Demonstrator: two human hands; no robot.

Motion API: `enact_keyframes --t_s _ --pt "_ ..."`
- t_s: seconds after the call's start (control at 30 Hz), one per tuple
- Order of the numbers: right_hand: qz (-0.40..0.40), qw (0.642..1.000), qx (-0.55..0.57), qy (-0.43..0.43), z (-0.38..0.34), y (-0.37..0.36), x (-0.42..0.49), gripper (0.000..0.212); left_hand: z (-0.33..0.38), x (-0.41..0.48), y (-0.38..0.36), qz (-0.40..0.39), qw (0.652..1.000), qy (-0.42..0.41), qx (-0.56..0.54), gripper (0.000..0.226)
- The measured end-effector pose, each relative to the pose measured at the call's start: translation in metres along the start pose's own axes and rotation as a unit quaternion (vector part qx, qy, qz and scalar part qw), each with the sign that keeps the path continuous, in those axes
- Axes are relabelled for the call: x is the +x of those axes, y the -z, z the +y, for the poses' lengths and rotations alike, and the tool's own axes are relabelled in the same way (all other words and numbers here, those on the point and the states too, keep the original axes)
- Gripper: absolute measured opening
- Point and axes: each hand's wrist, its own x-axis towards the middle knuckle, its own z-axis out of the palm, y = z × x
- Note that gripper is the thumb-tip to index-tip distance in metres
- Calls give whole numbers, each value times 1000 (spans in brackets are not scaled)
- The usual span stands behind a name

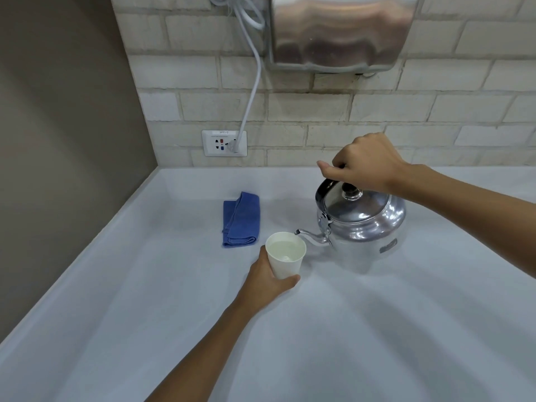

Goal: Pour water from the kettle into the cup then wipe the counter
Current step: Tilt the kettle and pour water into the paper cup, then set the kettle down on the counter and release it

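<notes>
A shiny steel kettle (pixel 365 224) hangs tilted to the left over the white counter (pixel 377 329), its spout just above the rim of a white paper cup (pixel 285 256). My right hand (pixel 365 163) grips the kettle's black top handle. My left hand (pixel 266 282) wraps around the lower part of the cup from the left. The cup holds water nearly up to its rim. No stream shows at the spout. A folded blue cloth (pixel 240 220) lies on the counter behind and left of the cup.
A brick-tiled wall stands behind the counter, with a wall socket (pixel 224 143) and a plugged-in white cable (pixel 252 82). A metal hand dryer (pixel 342 30) hangs above the kettle. A brown side wall (pixel 58 155) bounds the counter at the left.
</notes>
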Motion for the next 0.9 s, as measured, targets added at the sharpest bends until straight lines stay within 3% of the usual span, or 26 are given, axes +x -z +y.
enact_keyframes --t_s 0.23,0.5,0.67,0.9 --pt "17 984 69 -162 30 -37 -1 55 -2 2 0 -4 1000 1 6 79" --pt "7 923 184 -337 46 -74 25 51 -6 4 -1 -10 1000 6 2 78" --pt "15 904 214 -371 50 -98 41 50 -7 4 -2 -6 1000 9 6 76" --pt "-16 904 217 -367 44 -121 63 48 -5 4 -2 -6 1000 13 11 75"
